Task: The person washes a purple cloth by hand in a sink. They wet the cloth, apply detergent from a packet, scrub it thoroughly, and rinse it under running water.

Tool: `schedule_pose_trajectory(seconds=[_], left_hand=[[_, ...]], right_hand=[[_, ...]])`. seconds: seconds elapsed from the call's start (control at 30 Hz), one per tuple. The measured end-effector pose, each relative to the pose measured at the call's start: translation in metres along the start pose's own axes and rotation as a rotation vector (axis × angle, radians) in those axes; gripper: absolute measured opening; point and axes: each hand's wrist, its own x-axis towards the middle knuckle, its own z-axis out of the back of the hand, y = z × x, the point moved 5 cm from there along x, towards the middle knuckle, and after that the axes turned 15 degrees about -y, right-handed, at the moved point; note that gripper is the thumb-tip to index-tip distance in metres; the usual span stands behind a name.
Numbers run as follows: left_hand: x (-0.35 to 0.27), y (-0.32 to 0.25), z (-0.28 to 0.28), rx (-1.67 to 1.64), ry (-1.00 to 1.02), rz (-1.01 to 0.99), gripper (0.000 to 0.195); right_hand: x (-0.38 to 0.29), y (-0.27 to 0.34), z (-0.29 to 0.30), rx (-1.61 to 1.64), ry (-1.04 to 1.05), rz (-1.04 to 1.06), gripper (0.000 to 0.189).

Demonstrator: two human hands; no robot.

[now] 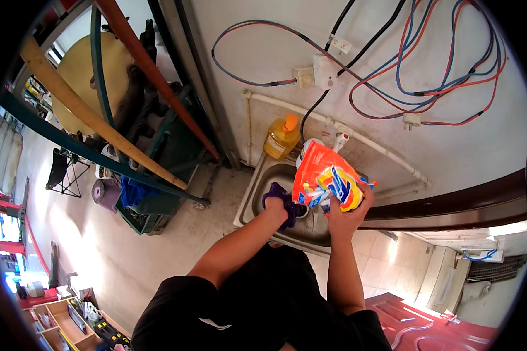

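My right hand grips an orange plastic bag of laundry detergent by its lower right side. The bag is tilted over a stainless steel sink and bears bright printing. My left hand is down in the basin with a bunched purple cloth. The cloth and the bag hide most of those fingers. Behind the basin stands a bottle of yellow liquid with an orange pump top. A white container is partly covered by the bag. Next to it a tap with a white handle rises at the wall.
White pipes run along the wall behind the sink. Red and blue wires hang above, near a white socket. A metal frame with coloured bars stands on the left. To the right is a dark brown edge.
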Motion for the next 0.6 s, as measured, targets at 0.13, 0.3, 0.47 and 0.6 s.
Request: schedule_pose_trajectory(seconds=[0.13,0.3,0.47,0.6], left_hand=[[0.002,-0.006,0.003,-0.021,-0.041,-0.021,0.032],[0.001,-0.004,0.004,-0.047,-0.015,0.025,0.03],[0.018,-0.003,0.003,-0.036,0.138,-0.069,0.024],[-0.042,-0.006,-0.015,-0.002,0.392,-0.245,0.017]], right_hand=[[-0.006,-0.006,0.002,0.01,0.014,-0.018,0.063],[-0.004,-0.002,-0.005,-0.005,0.01,-0.017,0.062],[-0.001,0.009,-0.02,0.065,0.018,-0.014,0.062],[0.004,0.009,-0.029,0.092,0.009,-0.001,0.061]])
